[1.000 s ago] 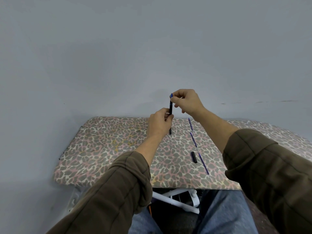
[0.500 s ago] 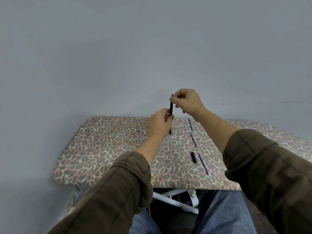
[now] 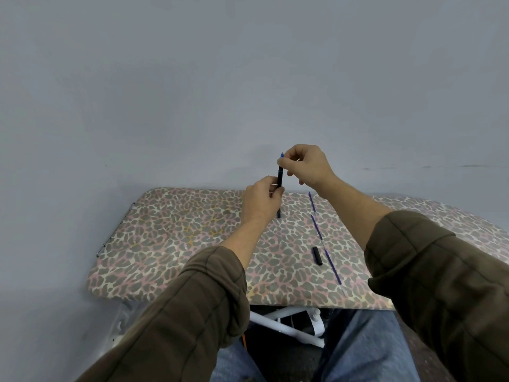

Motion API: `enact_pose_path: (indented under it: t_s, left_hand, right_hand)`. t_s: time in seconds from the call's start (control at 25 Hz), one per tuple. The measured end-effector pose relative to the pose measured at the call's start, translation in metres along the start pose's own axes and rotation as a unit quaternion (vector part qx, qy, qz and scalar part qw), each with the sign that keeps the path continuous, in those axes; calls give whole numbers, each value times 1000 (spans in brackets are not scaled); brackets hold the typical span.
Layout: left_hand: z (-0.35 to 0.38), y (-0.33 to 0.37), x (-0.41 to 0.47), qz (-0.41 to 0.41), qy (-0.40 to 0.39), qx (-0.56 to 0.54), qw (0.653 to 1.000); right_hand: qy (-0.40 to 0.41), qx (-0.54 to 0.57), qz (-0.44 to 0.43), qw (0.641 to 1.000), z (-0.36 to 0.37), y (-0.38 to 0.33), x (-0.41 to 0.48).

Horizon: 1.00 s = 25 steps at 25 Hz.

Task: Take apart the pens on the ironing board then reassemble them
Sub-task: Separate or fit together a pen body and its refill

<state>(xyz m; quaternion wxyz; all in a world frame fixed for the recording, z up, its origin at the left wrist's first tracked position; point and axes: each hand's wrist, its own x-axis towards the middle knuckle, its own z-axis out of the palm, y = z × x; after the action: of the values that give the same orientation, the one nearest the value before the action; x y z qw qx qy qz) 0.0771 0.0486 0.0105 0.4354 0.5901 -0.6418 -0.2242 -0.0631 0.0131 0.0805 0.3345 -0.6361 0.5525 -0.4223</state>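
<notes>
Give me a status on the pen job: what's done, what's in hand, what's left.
Done: at least one pen looks taken apart; thin blue refills and a black cap lie loose on the ironing board.
In hand: the left hand holds a black pen barrel upright, while the right hand pinches its blue top end.
Left: the loose parts aren't yet reassembled.

L hand (image 3: 261, 198), R hand (image 3: 304, 165) pinched, raised
</notes>
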Motion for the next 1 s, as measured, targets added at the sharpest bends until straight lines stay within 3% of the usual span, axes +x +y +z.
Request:
enact_pose_path:
  t_s: [1.0]
  left_hand:
    - [3,1,-1,-2,-11,6,1000]
  right_hand:
    - [-16,17,2,1000,-5,7,0]
